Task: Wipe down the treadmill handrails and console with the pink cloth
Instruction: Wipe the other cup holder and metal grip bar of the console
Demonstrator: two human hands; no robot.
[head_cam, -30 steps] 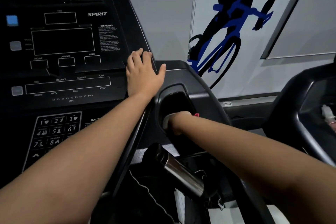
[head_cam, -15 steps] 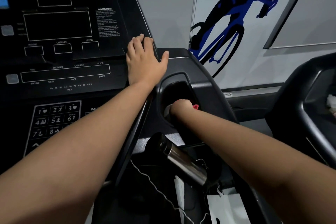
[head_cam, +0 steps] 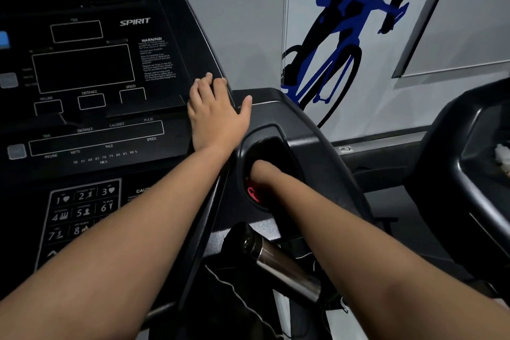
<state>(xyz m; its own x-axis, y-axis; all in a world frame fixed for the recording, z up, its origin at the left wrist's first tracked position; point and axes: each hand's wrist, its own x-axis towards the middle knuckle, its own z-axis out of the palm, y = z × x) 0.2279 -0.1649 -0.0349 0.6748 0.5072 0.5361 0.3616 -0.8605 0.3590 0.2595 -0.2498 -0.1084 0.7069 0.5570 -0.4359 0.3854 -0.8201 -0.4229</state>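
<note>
The black treadmill console [head_cam: 82, 72] fills the left of the head view. My left hand [head_cam: 218, 116] lies flat on the console's right edge, fingers straight and thumb spread. My right hand [head_cam: 262, 172] reaches down into the oval cup holder [head_cam: 292, 141] at the console's right side; only its wrist and back show, the fingers are hidden. A bit of the pink cloth [head_cam: 252, 193] shows under that hand at the holder's left wall. Below the holder a chrome handrail grip [head_cam: 284, 265] slants down to the right.
A second black treadmill [head_cam: 469, 174] stands close on the right. Behind is a grey wall with a blue cyclist graphic [head_cam: 331, 50]. A thin white cord [head_cam: 229, 284] hangs below the console. The keypad [head_cam: 82, 210] sits at lower left.
My right hand has pushed deeper into the cup holder, and the pink cloth now shows on its left side instead of its right. My left hand stays on the console.
</note>
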